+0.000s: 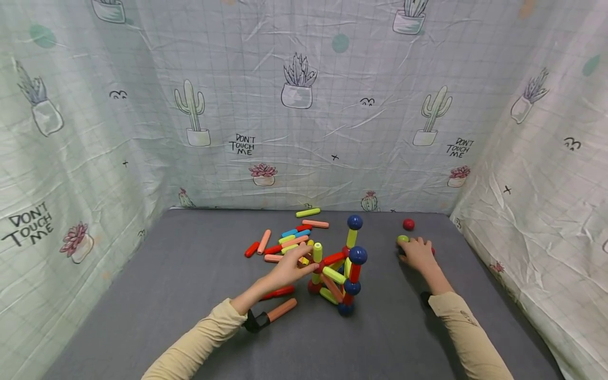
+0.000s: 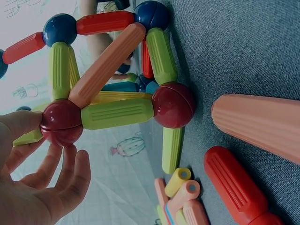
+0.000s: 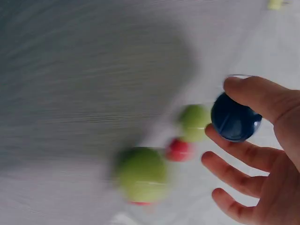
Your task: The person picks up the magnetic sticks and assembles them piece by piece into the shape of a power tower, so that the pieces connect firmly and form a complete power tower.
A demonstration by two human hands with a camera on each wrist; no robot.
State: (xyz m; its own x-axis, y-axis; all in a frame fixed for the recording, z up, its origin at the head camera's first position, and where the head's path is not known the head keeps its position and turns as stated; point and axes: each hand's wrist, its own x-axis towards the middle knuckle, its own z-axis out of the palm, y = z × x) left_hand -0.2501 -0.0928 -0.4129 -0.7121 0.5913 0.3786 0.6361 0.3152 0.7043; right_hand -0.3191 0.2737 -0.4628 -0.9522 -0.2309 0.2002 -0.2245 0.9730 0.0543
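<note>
A frame of magnetic rods and balls (image 1: 334, 258) stands upright in the middle of the table. My left hand (image 1: 286, 271) reaches to its left side and holds a red ball (image 2: 62, 123) between thumb and fingers. Green rods and a salmon rod (image 2: 107, 65) meet at that ball. Dark blue balls (image 1: 358, 255) cap the frame's two tall posts. Over at the right, my right hand (image 1: 419, 257) pinches a dark blue ball (image 3: 236, 118) between thumb and index finger. Green balls (image 3: 142, 174) and a small-looking red ball (image 3: 179, 150) lie beyond its fingertips, blurred.
Loose rods (image 1: 294, 241) in red, blue, green and salmon lie in a cluster behind and left of the frame. A salmon rod (image 1: 282, 310) and a red rod (image 1: 279, 292) lie near my left wrist. A red ball (image 1: 408, 224) sits at the back right, before a printed curtain (image 1: 332, 132).
</note>
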